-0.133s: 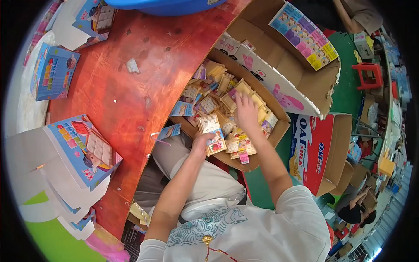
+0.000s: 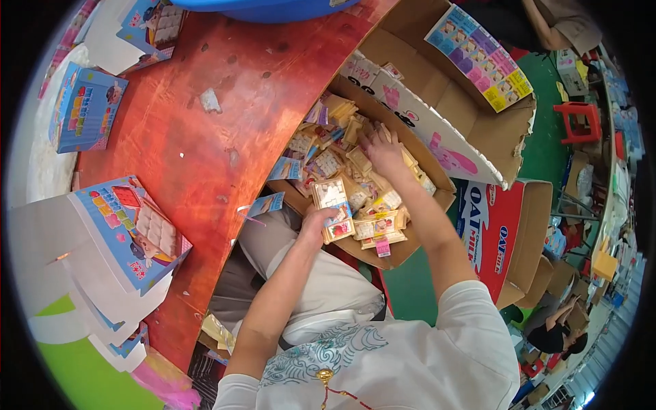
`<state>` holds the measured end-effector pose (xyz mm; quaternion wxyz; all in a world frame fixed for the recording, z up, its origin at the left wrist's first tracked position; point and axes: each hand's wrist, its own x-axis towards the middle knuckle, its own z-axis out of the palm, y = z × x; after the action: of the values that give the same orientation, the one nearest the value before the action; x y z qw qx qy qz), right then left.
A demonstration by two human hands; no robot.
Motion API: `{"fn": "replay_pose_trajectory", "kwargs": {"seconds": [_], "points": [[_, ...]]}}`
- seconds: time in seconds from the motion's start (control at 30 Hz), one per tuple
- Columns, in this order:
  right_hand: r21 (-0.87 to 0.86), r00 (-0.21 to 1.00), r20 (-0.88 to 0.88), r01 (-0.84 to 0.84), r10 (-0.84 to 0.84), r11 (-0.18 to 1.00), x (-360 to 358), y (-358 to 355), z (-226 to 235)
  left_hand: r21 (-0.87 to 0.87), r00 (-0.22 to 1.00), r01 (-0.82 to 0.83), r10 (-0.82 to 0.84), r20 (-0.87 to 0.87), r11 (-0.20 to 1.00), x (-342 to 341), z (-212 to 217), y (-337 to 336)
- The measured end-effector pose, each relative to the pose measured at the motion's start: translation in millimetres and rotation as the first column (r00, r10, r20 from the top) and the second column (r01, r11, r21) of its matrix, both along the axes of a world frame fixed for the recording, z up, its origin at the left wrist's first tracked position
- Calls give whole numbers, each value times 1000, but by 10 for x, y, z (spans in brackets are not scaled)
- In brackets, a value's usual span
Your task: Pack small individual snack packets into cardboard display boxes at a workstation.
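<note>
My left hand [image 2: 316,225] is closed round the edge of a small flat packet [image 2: 332,210]. It is a cream-coloured tray with white puffy pieces and a blue, red-marked printed label. Below it stands an open cardboard carton [image 2: 437,198] filled with loose packets of the same sort [image 2: 326,164], lying jumbled at many angles. My right hand [image 2: 386,156] reaches into the far part of this carton, with fingers apart and resting on packets. What lies under the fingertips is partly hidden.
The red worktop [image 2: 253,89] holds blue printed display boxes [image 2: 133,225] at its left and a blue basin [image 2: 266,8] at the far edge. Another open carton [image 2: 444,89] adjoins the packets. A red carton [image 2: 502,232] and a red stool [image 2: 579,123] stand to the right.
My right hand has shifted a little farther away and to the left over the packets. The left hand keeps its packet nearly in place.
</note>
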<state>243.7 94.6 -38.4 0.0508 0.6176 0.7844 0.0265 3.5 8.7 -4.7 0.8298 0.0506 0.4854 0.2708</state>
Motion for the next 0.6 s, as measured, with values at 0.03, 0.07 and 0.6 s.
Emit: {"fn": "replay_pose_trajectory", "kwargs": {"seconds": [0.03,0.07,0.6], "points": [[-65,994,33,-99,101,993,36,24,-71,-11,1000,4,-4,16,1000,-33,-2,-31],[-69,994,26,-105,107,992,52,58,-53,-15,1000,-2,2,10,1000,-54,4,-53],[-216,794,-568,112,-218,970,-1200,-1124,906,-44,984,-172,173,33,984,111,69,-111]]}}
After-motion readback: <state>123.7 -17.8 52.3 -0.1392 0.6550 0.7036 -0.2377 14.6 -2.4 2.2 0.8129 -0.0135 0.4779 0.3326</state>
